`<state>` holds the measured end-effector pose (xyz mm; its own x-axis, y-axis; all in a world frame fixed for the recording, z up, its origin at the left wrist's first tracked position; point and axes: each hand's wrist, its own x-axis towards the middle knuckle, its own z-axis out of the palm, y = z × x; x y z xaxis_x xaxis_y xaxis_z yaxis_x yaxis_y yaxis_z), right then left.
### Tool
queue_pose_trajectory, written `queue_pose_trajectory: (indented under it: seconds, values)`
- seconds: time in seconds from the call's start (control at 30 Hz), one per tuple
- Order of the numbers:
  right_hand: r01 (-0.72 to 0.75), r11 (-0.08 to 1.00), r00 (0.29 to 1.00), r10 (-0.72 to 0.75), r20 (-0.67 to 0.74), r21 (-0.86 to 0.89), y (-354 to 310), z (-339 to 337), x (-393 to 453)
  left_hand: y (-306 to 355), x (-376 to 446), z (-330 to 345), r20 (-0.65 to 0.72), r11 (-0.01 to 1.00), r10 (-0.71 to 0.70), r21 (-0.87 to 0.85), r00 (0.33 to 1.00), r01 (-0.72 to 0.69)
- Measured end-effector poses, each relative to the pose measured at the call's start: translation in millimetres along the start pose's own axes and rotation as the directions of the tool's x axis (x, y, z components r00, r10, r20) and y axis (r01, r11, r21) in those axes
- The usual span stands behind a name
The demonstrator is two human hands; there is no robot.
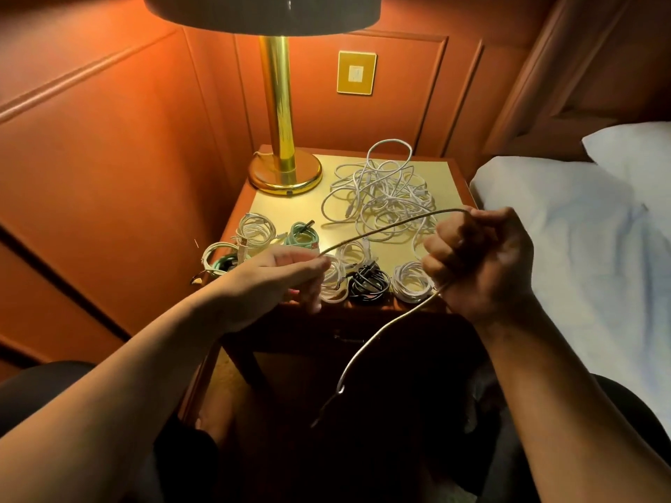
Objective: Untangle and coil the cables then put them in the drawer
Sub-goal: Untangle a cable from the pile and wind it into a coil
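A light cable [381, 226] stretches between my two hands above the nightstand [290, 212]. My left hand [290, 274] pinches one part of it at the fingertips. My right hand [479, 259] grips it in a fist, and the cable's loose end [363, 353] hangs below the fist toward the floor. A tangled pile of white cables [381, 190] lies at the back right of the nightstand top. Several coiled cables, white [254, 228], mint green [303, 235] and black [368, 283], lie along the front half. The drawer front [348, 339] sits in shadow under the top, closed.
A brass lamp [283, 165] stands at the nightstand's back left, its shade overhead. A bed with white sheets [562, 230] and a pillow [635, 150] is on the right. Orange panelled walls enclose the left and back, with a wall plate [356, 72].
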<state>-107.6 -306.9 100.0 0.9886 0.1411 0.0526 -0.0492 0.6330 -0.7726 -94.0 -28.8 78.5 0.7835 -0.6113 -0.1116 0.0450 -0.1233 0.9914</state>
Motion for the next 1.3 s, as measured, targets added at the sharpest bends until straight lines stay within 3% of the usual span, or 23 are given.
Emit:
queue_pose_trajectory:
  seconds: [0.07,0.13,0.23,0.33,0.43,0.47,0.53,0.6,0.67,0.77,0.83,0.97,1.03,1.13,1.2,1.3]
  values:
    - [-0.010,1.000,0.995,0.008,-0.100,-0.016,2,-3,3,1,-1,2,0.126,0.982,-0.114,-0.138,0.985,0.131]
    - [-0.030,0.998,0.986,0.019,-0.167,-0.062,9,-6,6,5,-5,6,0.357,0.903,-0.211,-0.284,0.910,0.321]
    - [-0.089,0.952,0.990,0.052,-0.133,-0.291,28,-1,5,12,-10,19,0.576,0.701,-0.028,-0.572,0.817,0.427]
    - [-0.151,0.746,0.986,0.160,-0.045,-0.649,62,10,0,26,-14,34,0.489,0.469,0.243,-0.815,0.838,0.340]
    - [-0.004,0.329,0.980,0.189,0.062,-0.944,101,17,-15,35,-17,28,0.240,0.311,0.369,-0.942,0.898,0.124]
    - [0.013,0.282,0.969,0.233,0.081,-0.959,110,21,-24,35,-17,23,0.141,0.318,0.349,-0.948,0.926,0.024]
    - [0.020,0.288,0.951,0.289,0.107,-0.957,123,29,-39,27,-13,10,-0.124,0.466,0.218,-0.858,0.968,-0.215]
    - [0.053,0.305,0.957,0.258,0.136,-0.951,127,38,-48,16,-7,-1,-0.358,0.668,0.128,-0.658,0.925,-0.347]
    - [0.096,0.316,0.970,0.183,0.160,-0.944,124,44,-51,7,-1,-7,-0.453,0.788,0.146,-0.484,0.879,-0.380]
    - [0.195,0.284,0.971,0.078,0.226,-0.939,109,49,-53,2,5,-4,-0.382,0.899,0.298,-0.194,0.875,-0.392]
    - [0.264,0.253,0.962,0.009,0.275,-0.931,99,49,-54,1,8,2,-0.309,0.939,0.327,0.005,0.893,-0.343]
    - [0.386,0.091,0.919,-0.121,0.374,-0.918,82,45,-52,-4,10,17,-0.244,0.945,0.319,0.149,0.916,-0.290]
    - [0.422,0.048,0.898,-0.161,0.410,-0.905,77,41,-49,-7,12,26,-0.209,0.938,0.337,0.160,0.918,-0.308]
    - [0.450,-0.018,0.868,-0.225,0.442,-0.893,68,36,-47,-4,12,40,-0.137,0.943,0.333,0.026,0.933,-0.333]
    - [0.455,-0.037,0.854,-0.265,0.448,-0.889,61,31,-45,-4,13,45,-0.126,0.951,0.294,-0.058,0.947,-0.303]
    - [0.464,-0.092,0.818,-0.337,0.466,-0.881,49,25,-43,-5,17,53,-0.102,0.966,0.247,-0.046,0.964,-0.253]
